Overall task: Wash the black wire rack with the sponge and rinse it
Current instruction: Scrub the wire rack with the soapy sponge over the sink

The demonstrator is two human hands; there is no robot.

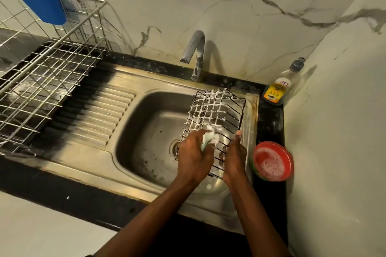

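At ten o'clock from the sink [133,131] we see a steel dish rack [41,81] on the worktop [62,194], with a blue cup [41,5] hung on its far rim. The tap [195,54] stands at twelve o'clock. Over the basin's three o'clock side the black rack [217,110] sits tilted, its far end by the rim and its wires white with foam. Our left grip [195,158] is curled round the sponge [210,139], pressing it on the rack's near half. Our right grip [235,156] clasps the rack's right edge, thumb on top. At one o'clock stands a soap bottle [277,87]; at four o'clock sits a red bowl [271,160] of suds.
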